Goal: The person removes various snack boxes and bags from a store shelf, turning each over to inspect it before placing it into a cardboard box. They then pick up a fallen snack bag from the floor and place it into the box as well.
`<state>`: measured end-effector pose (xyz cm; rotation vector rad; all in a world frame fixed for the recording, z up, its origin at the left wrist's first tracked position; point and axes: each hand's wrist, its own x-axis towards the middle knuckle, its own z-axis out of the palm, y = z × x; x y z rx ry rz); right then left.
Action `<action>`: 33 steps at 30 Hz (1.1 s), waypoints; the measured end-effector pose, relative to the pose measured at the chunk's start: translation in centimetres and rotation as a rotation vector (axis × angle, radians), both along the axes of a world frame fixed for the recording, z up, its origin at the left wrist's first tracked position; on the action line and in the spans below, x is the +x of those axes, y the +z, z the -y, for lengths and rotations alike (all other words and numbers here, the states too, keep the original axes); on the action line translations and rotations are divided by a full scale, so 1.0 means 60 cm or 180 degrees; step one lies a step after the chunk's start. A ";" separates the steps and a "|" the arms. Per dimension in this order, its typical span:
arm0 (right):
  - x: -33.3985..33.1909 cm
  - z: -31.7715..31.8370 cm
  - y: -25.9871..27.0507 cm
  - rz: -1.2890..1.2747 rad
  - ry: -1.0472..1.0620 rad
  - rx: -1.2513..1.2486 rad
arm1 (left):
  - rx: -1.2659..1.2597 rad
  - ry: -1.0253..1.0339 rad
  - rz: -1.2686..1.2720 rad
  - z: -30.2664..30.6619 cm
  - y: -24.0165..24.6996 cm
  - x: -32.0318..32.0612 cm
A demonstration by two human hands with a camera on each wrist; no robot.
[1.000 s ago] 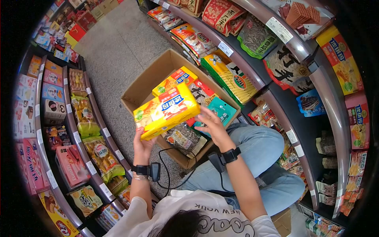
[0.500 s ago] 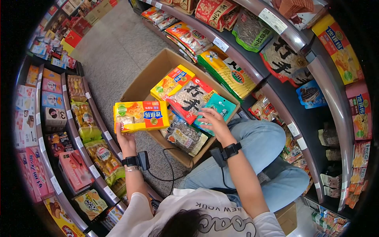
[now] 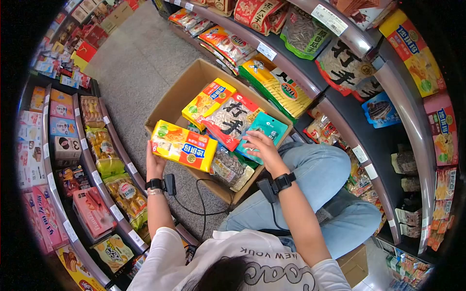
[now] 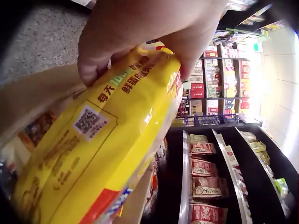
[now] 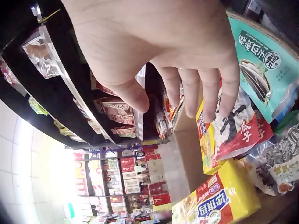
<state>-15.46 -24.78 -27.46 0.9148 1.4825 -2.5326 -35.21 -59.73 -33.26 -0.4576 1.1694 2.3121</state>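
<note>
My left hand (image 3: pixel 155 164) grips one end of a yellow packet of sachima (image 3: pixel 184 145), held over the near left side of a cardboard box (image 3: pixel 167 92). Seen from the left wrist, the thumb and fingers pinch the end of the packet. The right hand (image 3: pixel 264 150) hovers above the box's right side with loosely spread fingers and nothing in them. Beneath it lie a teal pouch of seeds (image 3: pixel 272 128) and a red-and-white bag of seeds (image 3: pixel 232 119). Another yellow sachima packet (image 3: pixel 206 102) lies farther back. A clear bag of seeds (image 3: pixel 232 167) sits at the near end, partly covered.
Curved store shelves (image 3: pixel 310 82) full of snack bags stand close on the right, more shelves (image 3: pixel 104 194) on the left. Grey floor (image 3: pixel 141 53) runs between them. Crossed legs in jeans (image 3: pixel 310 174) sit against the box. A black cable (image 3: pixel 201 208) loops near the left wrist.
The sachima packet, earlier raised between both hands, came away from the right hand and swung left and lower in the left. It has since shifted slightly right and tilted.
</note>
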 end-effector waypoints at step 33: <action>-0.005 0.003 -0.023 -0.0012 0.0299 0.0502 | -0.2313 -0.1634 0.0360 -0.207 -0.143 0.113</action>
